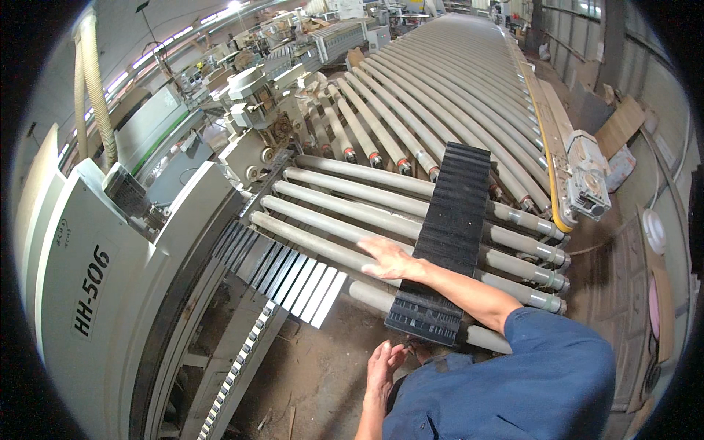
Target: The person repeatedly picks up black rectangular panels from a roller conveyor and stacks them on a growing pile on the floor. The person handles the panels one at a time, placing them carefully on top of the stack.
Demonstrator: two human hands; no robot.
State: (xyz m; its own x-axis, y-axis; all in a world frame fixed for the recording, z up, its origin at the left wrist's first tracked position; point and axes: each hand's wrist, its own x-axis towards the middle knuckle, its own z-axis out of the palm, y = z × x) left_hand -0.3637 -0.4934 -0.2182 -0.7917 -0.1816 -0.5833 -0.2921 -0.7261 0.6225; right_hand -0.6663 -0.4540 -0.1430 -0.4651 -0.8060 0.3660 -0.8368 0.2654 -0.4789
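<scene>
My right arm reaches leftward across a long, ridged black slab or set of dark strips [458,198]. This black piece lies lengthwise over several grey rollers [352,192]. Beyond its left side, my right hand [386,258] hovers at or just above a roller, fingers spread and nothing in them; I cannot tell whether it touches. Close to the slab's near end is my left hand [381,370], its fingers raised, loosely bent and holding nothing visible. A row of strips with pale, shiny faces [301,282] sits side by side at the machine's outlet, left of my right hand.
A large white machine [110,279] stands at left, with a chain track [238,370] along its front. A curved roller conveyor [455,70] runs far back, edged by a yellow-trimmed rail [550,158] and a motor [588,180]. Cardboard [620,128] leans at right.
</scene>
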